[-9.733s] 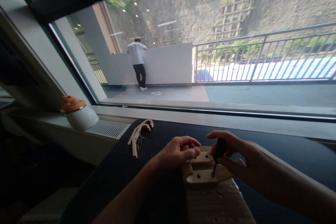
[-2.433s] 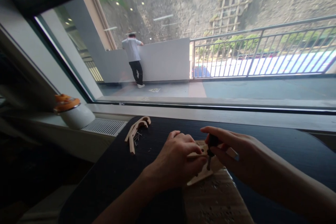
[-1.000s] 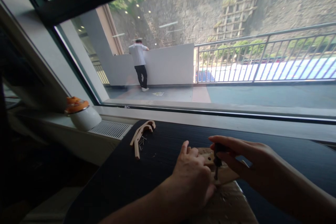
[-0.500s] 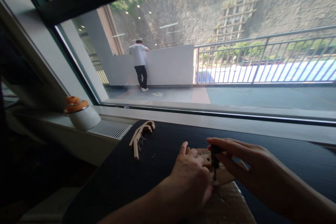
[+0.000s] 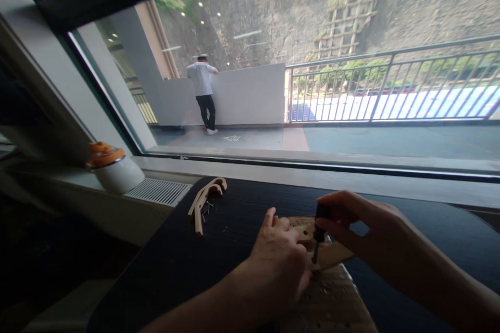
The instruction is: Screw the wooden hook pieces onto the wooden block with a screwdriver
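Observation:
A light wooden part (image 5: 330, 254) with drilled holes lies on a wooden board (image 5: 332, 302) on a dark table (image 5: 242, 203). My left hand (image 5: 280, 263) is closed over the part's near left side and presses it down. My right hand (image 5: 357, 223) is closed on a small black-handled screwdriver (image 5: 318, 226), held upright with its tip on the part. Most of the part is hidden under my hands.
Curved wooden pieces (image 5: 203, 200) and a few loose screws (image 5: 206, 209) lie at the table's far left. A white pot with an orange lid (image 5: 111, 166) stands on the sill beside a vent grille (image 5: 158, 191). Through the window a person (image 5: 203, 91) stands on a terrace.
My left hand has shifted from the part's top left to cover its near side. The right hand has stayed on the screwdriver and sits slightly higher now. The view has shifted a little.

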`<state>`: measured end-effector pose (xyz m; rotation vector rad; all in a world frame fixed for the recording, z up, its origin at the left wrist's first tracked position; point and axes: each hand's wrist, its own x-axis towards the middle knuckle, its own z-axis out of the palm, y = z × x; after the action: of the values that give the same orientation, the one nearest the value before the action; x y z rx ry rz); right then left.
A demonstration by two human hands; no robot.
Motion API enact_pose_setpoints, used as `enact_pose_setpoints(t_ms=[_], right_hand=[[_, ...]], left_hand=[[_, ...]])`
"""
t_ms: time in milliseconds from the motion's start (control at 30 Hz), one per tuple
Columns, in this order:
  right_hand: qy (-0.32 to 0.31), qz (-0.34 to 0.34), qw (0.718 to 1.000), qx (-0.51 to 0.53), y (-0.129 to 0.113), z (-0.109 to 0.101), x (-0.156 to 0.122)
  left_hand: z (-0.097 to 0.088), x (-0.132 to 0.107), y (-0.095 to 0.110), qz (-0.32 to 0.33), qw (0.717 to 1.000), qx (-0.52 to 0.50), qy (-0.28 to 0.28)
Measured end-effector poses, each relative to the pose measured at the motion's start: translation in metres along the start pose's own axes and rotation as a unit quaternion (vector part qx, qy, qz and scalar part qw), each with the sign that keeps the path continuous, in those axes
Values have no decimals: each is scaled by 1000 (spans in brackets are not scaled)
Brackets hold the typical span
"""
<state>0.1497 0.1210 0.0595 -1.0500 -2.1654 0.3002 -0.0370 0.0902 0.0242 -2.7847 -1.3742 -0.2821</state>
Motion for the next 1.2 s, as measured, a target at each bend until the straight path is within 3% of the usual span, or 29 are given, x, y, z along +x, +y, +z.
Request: enact_pose_setpoints(t_ms=[200, 433, 933, 1200], right_hand=[[2, -15, 1000, -18, -5, 3, 0], [-73, -101, 992, 20, -12, 1, -4], [-18, -22, 999, -25, 3, -3, -2], [-44, -88, 995, -9, -6, -3, -5]], left_hand=[[1, 0, 1, -7, 1000, -11, 2], [-1, -1, 2, -9, 1000, -27, -4], [-5, 2, 3, -15, 999, 3, -30], [0, 1, 2, -15, 1000, -14, -7]])
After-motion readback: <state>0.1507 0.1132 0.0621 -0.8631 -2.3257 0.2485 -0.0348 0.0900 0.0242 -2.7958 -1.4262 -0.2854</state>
